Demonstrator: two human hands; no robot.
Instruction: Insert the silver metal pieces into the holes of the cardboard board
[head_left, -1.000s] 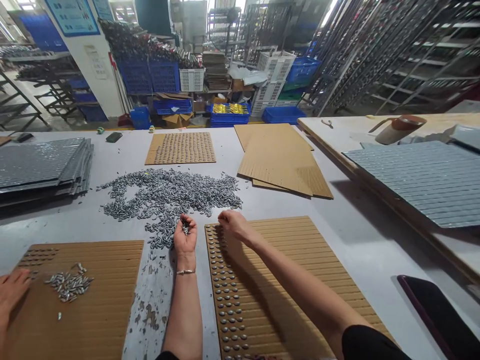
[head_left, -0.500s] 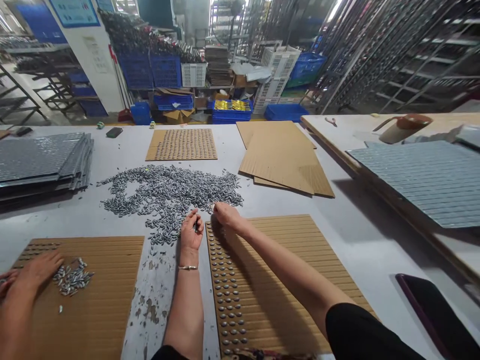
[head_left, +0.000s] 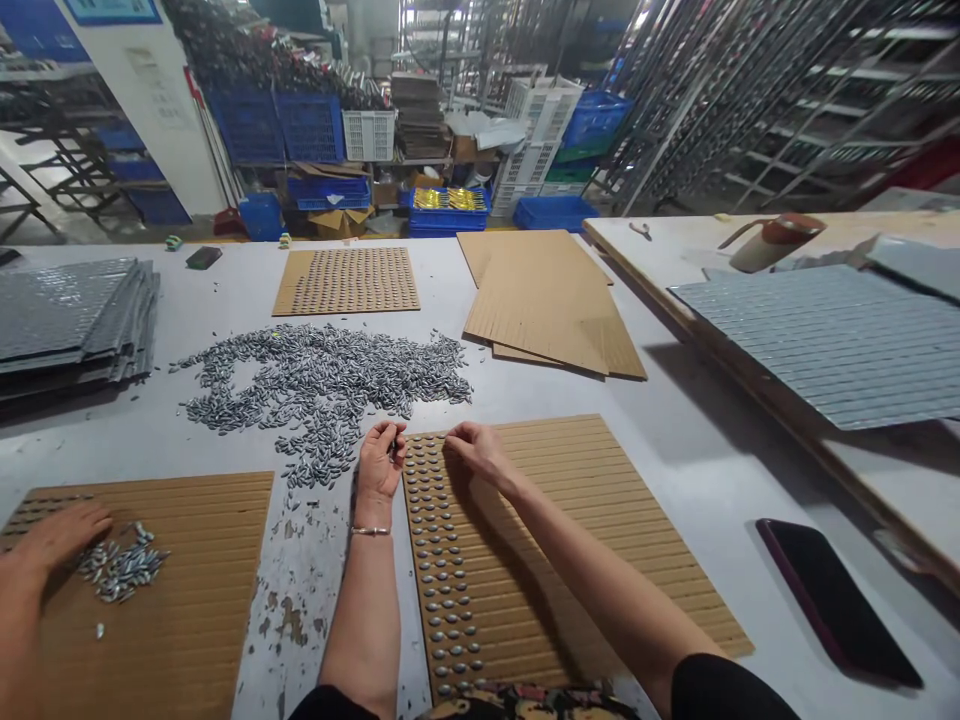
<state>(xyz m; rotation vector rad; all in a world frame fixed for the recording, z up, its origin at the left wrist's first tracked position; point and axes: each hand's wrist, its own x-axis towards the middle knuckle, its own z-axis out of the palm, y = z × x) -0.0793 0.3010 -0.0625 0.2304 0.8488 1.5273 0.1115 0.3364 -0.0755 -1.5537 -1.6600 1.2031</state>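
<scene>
A slotted brown cardboard board lies in front of me, its left columns filled with small silver oval pieces. My left hand rests at the board's top left corner, curled around a few silver pieces. My right hand pinches at the top of the board's third column, fingertips on the slots. A wide heap of loose silver pieces spreads on the grey table just beyond both hands.
Another person's hand rests on a second slotted board at left, beside a small pile of pieces. Stacked grey sheets, a filled board, plain cardboard sheets, a dark phone and a ribbed grey panel surround me.
My right hand moved from the board's top left corner to the right, onto the third column. My left hand turned from palm-up to curled at the board's corner. The other person's hand came onto their board.
</scene>
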